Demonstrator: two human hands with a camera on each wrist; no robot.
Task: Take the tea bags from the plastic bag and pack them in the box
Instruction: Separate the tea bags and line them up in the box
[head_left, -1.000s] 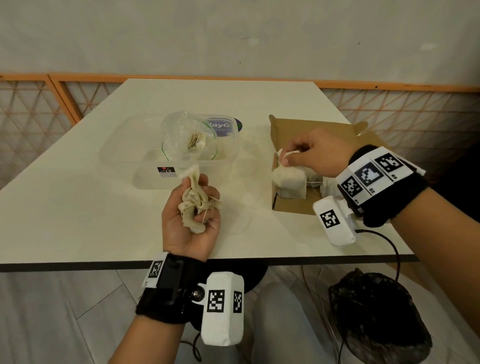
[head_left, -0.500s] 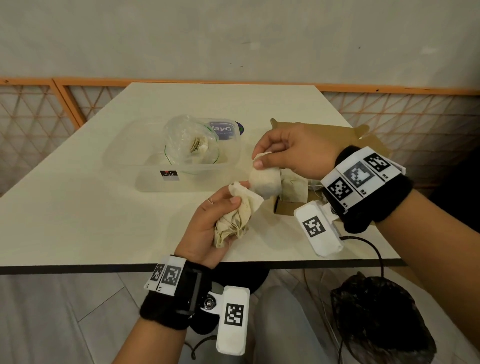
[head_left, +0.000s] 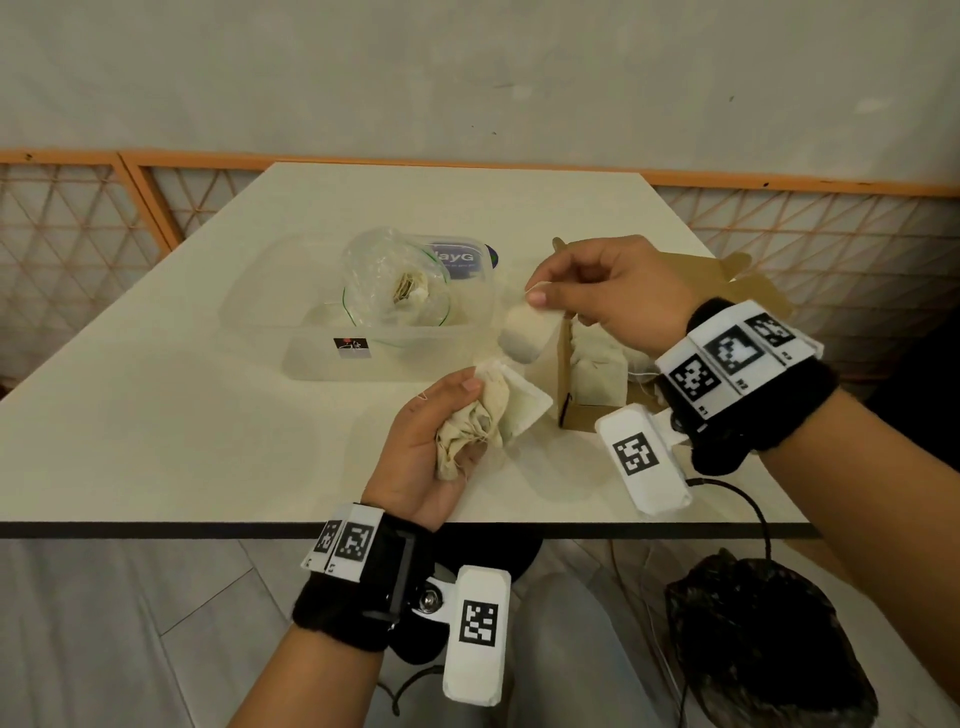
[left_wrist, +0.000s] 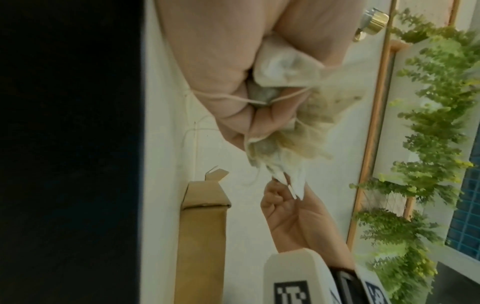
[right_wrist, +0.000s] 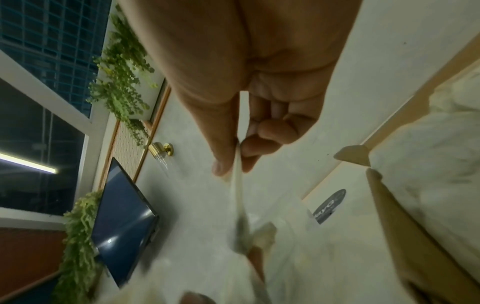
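Note:
My left hand (head_left: 467, 415) grips a crumpled bunch of beige tea bags (head_left: 483, 421) above the table's front edge; in the left wrist view the bunch (left_wrist: 298, 115) shows strings across the curled fingers (left_wrist: 233, 111). My right hand (head_left: 537, 291) pinches one tea bag (head_left: 524, 335) by its top edge, and the bag hangs just above the bunch, left of the open cardboard box (head_left: 563, 384). In the right wrist view the thumb and forefinger (right_wrist: 223, 156) clamp that bag (right_wrist: 240, 195). Tea bags (head_left: 597, 369) stand inside the box. The clear plastic bag (head_left: 384, 280) holds more.
The plastic bag sits in a clear plastic tub (head_left: 311, 353) at the table's middle. The table's front edge (head_left: 208, 530) runs just below my left wrist. A black bag (head_left: 763, 639) lies on the floor at the right. An orange lattice railing (head_left: 78, 234) borders the table.
My right hand left the box, came over to the bunch in my left hand, pinched one tea bag and lifted it up. My left hand shifted right toward the box.

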